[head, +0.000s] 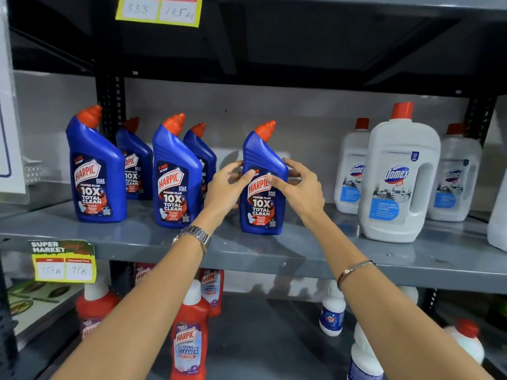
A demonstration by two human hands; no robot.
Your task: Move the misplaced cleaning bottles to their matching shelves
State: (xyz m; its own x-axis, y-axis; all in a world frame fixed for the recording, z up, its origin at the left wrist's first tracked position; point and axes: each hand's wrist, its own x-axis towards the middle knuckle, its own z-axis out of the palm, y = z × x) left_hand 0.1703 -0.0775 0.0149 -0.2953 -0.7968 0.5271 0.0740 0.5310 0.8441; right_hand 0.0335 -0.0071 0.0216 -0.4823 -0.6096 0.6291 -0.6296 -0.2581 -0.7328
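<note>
A blue Harpic bottle (260, 204) with an orange cap stands upright on the grey middle shelf (301, 256). My left hand (225, 187) touches its left side and my right hand (299, 187) its right side, fingers loosely curled around the label. To the left stand several more blue Harpic bottles (175, 176). White Domex bottles (397, 182) with red caps stand to the right on the same shelf.
On the lower shelf stand red Harpic bathroom cleaner bottles (189, 335) and small white bottles (332, 314). Yellow price tags (64, 267) hang on the shelf edges. A dark upper shelf (274, 37) overhangs. A gap lies between the held bottle and the Domex bottles.
</note>
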